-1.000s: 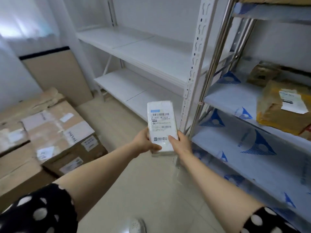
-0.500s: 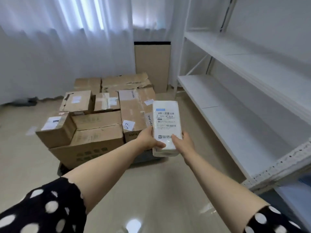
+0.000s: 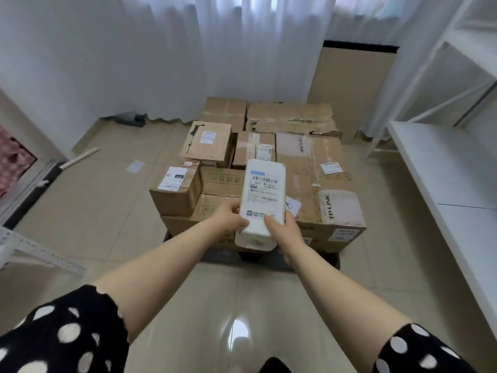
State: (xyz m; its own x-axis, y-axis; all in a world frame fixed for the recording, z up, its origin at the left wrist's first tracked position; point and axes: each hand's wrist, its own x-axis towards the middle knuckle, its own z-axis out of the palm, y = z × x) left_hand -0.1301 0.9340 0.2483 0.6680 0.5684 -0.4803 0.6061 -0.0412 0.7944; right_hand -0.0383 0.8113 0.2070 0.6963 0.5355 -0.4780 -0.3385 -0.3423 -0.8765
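Observation:
A white parcel [image 3: 263, 195] with a barcode label on its top face is held out in front of me, long side pointing away. My left hand [image 3: 228, 218] grips its lower left edge, thumb on the label. My right hand [image 3: 282, 231] grips the lower right corner, thumb on top and fingers underneath. The parcel hovers above a pile of cardboard boxes [image 3: 320, 184] on the floor.
The pile has several brown boxes, some with white shipping labels, on a low dark cart. A white shelf unit [image 3: 441, 168] runs along the right. White curtains hang behind, with a flat cardboard sheet [image 3: 349, 87] leaning there. A metal shelf rail [image 3: 40, 251] lies at left on the tiled floor.
My view has swung left, away from the shelves and onto the box pile, which now sits straight ahead. Both hands keep the same hold on the white parcel.

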